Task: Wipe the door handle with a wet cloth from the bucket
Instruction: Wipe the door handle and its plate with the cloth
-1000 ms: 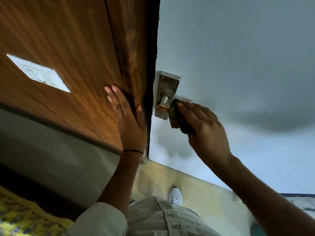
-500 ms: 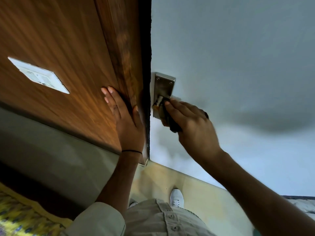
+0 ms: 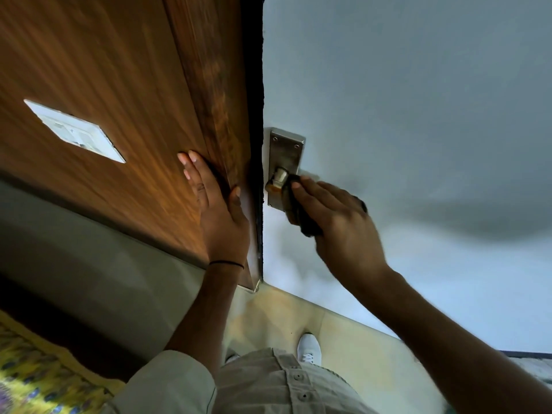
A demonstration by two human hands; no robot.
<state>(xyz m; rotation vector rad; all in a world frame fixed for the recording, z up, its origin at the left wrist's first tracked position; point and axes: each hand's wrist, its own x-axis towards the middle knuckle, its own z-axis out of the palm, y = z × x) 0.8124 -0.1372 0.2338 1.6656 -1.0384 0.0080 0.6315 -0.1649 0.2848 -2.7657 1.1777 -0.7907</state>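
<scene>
Door handle [image 3: 279,177] sits at center on its steel plate [image 3: 285,156], wiping underway. At 9 o'clock of it the left hand [image 3: 219,210] lies flat and open on the wooden door edge [image 3: 215,100]; at 4 o'clock the right hand [image 3: 337,225] clamps the dark cloth [image 3: 300,213] against the lever. Bucket unseen; more strokes likely remain.

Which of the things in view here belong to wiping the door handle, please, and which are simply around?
Part of the job: door handle on its metal plate; dark cloth in the right hand; left hand flat on the wooden door.

Just around: white switch plate; white shoe; yellow patterned fabric.
</scene>
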